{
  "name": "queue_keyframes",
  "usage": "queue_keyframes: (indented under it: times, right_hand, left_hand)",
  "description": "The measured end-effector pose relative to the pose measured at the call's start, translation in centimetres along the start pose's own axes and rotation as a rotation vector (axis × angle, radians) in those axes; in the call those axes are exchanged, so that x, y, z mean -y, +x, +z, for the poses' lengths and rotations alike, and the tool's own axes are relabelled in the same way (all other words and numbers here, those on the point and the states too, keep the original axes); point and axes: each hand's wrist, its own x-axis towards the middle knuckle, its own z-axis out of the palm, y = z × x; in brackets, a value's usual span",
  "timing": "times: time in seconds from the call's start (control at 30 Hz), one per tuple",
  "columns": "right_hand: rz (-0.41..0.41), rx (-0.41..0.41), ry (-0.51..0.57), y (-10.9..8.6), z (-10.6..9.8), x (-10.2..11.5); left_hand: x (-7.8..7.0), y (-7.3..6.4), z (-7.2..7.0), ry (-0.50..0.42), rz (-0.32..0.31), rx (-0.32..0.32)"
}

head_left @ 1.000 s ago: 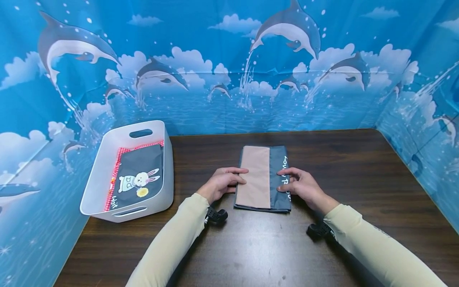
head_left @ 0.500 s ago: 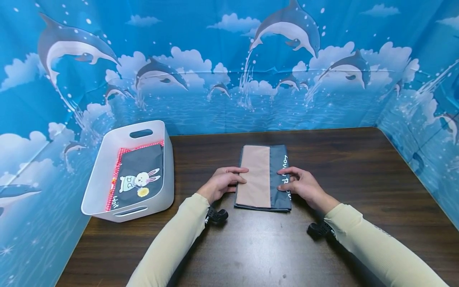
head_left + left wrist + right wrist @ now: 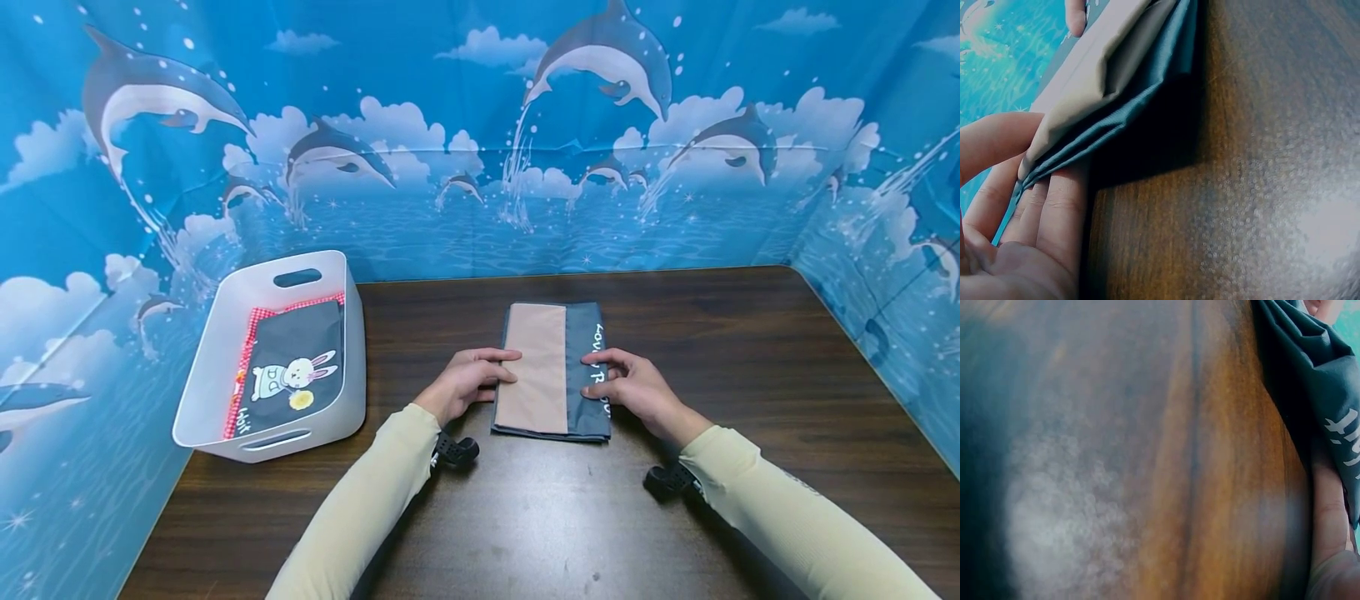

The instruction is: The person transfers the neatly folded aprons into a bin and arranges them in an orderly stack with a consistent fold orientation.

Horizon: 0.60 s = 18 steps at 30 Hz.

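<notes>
A folded dark grey cloth (image 3: 528,371) with a beige panel and white lettering lies at mid-table in the head view. My left hand (image 3: 468,385) pinches its left edge; in the left wrist view, the thumb presses on top while several fingers (image 3: 1063,206) reach underneath the layers. Opposite it, my right hand (image 3: 633,387) grips the lettered right edge between thumb and fingers. The right wrist view catches only part of that hand (image 3: 1330,519) under the dark cloth (image 3: 1316,350). Folded layers gape at the near edge, as the left wrist view shows.
On the left of the brown wooden table (image 3: 547,517) stands a white plastic basket (image 3: 197,400) with handle slots. Inside is another folded dark grey cloth (image 3: 300,333) with a rabbit print and red checked trim. A blue dolphin curtain (image 3: 420,225) rises behind the table.
</notes>
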Motion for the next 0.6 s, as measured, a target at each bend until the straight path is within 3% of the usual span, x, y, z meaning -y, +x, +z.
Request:
queue_keyframes:
  times: [0.43, 0.6]
  right_hand:
    - [-0.019, 0.005, -0.003, 0.11, -0.09, -0.21]
    - [-0.024, 0.046, -0.006, -0.02, -0.35, -0.29]
  left_hand:
    - [-0.15, -0.34, 0.45, 0.007, 0.007, -0.044]
    - [-0.11, -0.43, 0.5, 0.0, 0.003, -0.043]
